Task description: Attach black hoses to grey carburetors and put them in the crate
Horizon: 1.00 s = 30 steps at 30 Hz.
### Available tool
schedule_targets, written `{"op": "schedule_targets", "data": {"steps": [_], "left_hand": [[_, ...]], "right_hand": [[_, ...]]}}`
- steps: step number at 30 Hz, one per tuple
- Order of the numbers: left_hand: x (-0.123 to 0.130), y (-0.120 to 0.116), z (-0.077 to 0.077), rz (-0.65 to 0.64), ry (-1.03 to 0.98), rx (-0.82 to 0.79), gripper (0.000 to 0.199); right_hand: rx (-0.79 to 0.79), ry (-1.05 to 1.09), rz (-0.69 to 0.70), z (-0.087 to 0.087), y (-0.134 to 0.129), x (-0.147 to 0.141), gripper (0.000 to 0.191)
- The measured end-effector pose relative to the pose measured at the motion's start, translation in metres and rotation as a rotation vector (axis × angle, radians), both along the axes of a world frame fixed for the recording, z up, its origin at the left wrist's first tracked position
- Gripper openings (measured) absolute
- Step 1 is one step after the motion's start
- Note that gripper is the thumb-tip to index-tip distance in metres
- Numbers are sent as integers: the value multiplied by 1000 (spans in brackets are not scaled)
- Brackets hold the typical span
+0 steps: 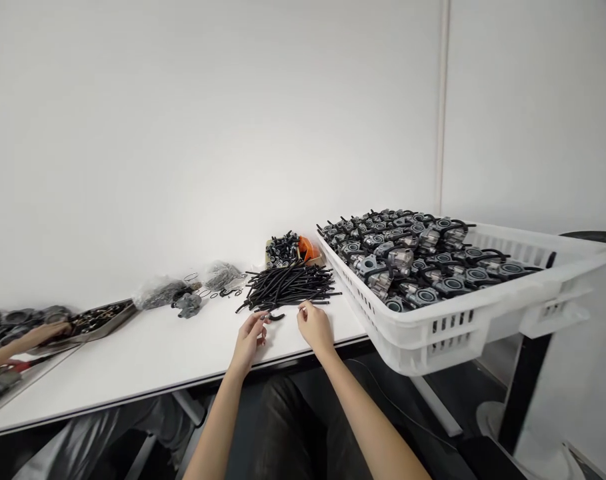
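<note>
Low over the white table [133,357], my left hand [251,340] has its thumb and forefinger pinched on a small dark part at the near edge of a pile of black tubes [287,285]. A short curved black tube [277,317] shows just right of those fingertips. My right hand [313,324] is closed at the pile's near right side, fingertips together; what it holds, if anything, is too small to tell. Behind the pile stands a yellow tray of small dark fittings [281,249], with an orange container [309,249] beside it.
A large white crate [423,327] full of metal carburetors [425,295] stands at the right. Plastic bags of parts [160,293] and loose rings lie left of the tubes. At the far left, another person's hand [53,331] reaches into a box of small parts [100,317].
</note>
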<state>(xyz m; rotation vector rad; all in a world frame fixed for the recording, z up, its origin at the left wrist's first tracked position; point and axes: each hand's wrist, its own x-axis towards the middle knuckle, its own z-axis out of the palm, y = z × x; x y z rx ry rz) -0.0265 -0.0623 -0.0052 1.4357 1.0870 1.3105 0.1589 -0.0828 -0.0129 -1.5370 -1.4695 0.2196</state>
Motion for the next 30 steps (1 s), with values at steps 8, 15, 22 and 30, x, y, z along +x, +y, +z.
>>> {"op": "schedule_targets", "data": {"steps": [8,15,22,30], "left_hand": [[0,-1,1,46,13,20,46],[-3,3,1,52,1,-11,50],[-1,3,4,114,25,13,54],[-8,10,6,137,46,-17,56]], "right_hand": [[34,-29,11,2,-3,0,20],[22,-46,4,5,-5,0,20],[50,-32,1,2,0,-3,17],[51,-20,-20,6,2,-6,16]]}}
